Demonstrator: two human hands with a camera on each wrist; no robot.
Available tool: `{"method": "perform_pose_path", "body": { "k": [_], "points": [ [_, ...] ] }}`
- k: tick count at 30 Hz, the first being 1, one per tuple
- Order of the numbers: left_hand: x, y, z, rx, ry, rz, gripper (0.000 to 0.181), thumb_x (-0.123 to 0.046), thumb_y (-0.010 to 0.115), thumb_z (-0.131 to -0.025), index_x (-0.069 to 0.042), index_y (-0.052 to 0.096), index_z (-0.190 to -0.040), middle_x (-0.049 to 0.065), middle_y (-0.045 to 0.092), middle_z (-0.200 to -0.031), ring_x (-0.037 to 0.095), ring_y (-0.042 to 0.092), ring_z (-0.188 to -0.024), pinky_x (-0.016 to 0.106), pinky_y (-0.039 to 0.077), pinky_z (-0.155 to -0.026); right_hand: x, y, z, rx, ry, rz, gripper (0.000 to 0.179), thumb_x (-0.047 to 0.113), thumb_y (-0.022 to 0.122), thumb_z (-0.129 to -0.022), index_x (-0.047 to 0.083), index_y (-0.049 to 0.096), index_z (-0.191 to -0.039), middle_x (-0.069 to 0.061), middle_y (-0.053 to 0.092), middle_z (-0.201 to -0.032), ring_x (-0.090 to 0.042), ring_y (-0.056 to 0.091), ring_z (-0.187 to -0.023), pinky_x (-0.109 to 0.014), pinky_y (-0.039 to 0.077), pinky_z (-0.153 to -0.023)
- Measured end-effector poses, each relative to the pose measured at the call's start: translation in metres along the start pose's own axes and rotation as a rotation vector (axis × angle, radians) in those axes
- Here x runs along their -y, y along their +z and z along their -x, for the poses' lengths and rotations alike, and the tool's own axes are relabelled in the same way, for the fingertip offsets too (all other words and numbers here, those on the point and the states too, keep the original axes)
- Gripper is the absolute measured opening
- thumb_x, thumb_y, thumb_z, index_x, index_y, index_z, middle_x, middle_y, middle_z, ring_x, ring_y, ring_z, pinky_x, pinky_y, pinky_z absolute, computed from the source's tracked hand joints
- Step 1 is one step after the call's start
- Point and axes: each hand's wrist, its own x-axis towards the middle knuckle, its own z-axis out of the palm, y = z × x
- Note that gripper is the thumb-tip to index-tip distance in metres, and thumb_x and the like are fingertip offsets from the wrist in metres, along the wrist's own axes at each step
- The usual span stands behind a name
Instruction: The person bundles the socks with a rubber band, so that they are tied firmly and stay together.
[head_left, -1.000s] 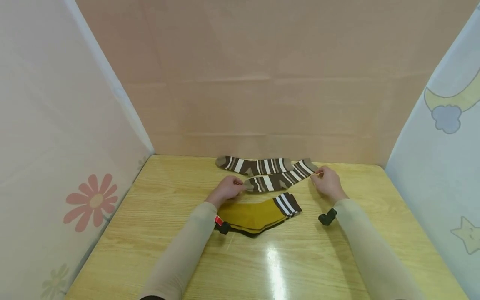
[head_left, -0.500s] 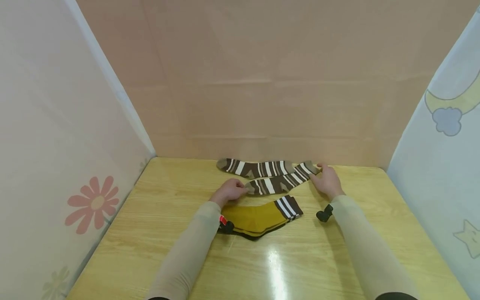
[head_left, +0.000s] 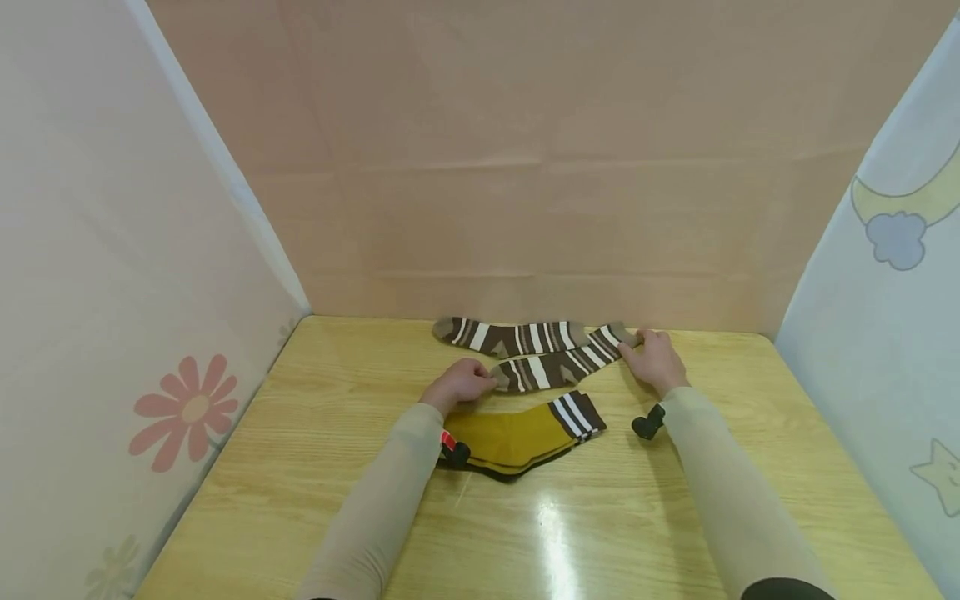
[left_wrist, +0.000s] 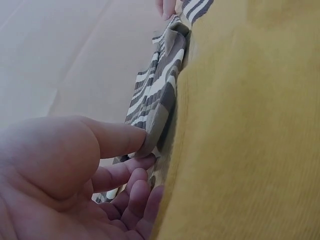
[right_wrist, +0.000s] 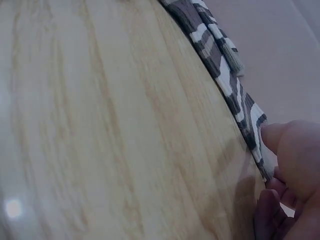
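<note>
A brown sock with white stripes (head_left: 536, 372) lies stretched between both hands, its toe to the left and its cuff angled up to the right. My left hand (head_left: 461, 381) pinches the tan toe, thumb (left_wrist: 122, 139) on top and index finger beneath. At the other end my right hand (head_left: 655, 360) pinches the cuff's corner, its thumb (right_wrist: 275, 135) over the fabric and other fingers bent at the edge. Behind it lies a matching striped sock (head_left: 480, 336), partly overlapped at its right end. Mustard socks with dark striped cuffs (head_left: 517, 433) lie stacked nearer, partly behind the left wrist.
All the socks lie on a wooden table (head_left: 600, 517). A tan backdrop (head_left: 540, 208) rises along its far edge, close behind the farther striped sock. Printed pale cloth walls (head_left: 90, 250) flank both sides. A small dark wrist camera (head_left: 648, 422) hangs under the right wrist.
My right thumb has shifted slightly left on the cuff and the fingers have spread. The left wrist has turned a little while the pinch on the toe stays. The socks look nearly unmoved.
</note>
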Motion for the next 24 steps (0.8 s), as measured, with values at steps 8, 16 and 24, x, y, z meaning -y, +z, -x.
{"method": "perform_pose_path", "body": {
  "k": [8, 16, 24],
  "points": [
    [0.0006, -0.0004, 0.0017, 0.012, -0.006, 0.022, 0.023, -0.027, 0.067, -0.104, -0.01, 0.061, -0.091, 0.002, 0.055, -0.085, 0.015, 0.048, -0.069, 0.028, 0.039, -0.063, -0.0063, 0.003, -0.0048, -0.018, 0.027, -0.006, 0.064, 0.043, 0.052, -0.106, -0.003, 0.05, -0.15, -0.034, 0.046, -0.151, -0.055, 0.049, -0.134, -0.071, 0.045, -0.1],
    [0.0015, 0.0007, 0.0003, 0.006, 0.0, 0.021, 0.027, -0.028, 0.067, -0.104, -0.01, 0.058, -0.086, 0.002, 0.051, -0.079, 0.015, 0.045, -0.065, 0.029, 0.037, -0.061, -0.0093, 0.0063, -0.0082, -0.04, 0.028, 0.001, 0.06, 0.046, 0.056, -0.104, 0.0, 0.057, -0.142, -0.033, 0.052, -0.144, -0.053, 0.055, -0.127, -0.068, 0.049, -0.092],
    [0.0037, 0.0022, 0.0008, -0.001, -0.01, 0.02, 0.022, -0.027, 0.067, -0.104, -0.009, 0.063, -0.092, 0.003, 0.058, -0.088, 0.016, 0.052, -0.073, 0.029, 0.042, -0.066, -0.0076, 0.0039, -0.0062, -0.005, 0.051, -0.034, 0.057, 0.043, 0.061, -0.102, -0.001, 0.055, -0.137, -0.032, 0.053, -0.141, -0.052, 0.055, -0.125, -0.067, 0.046, -0.096]
  ]
}}
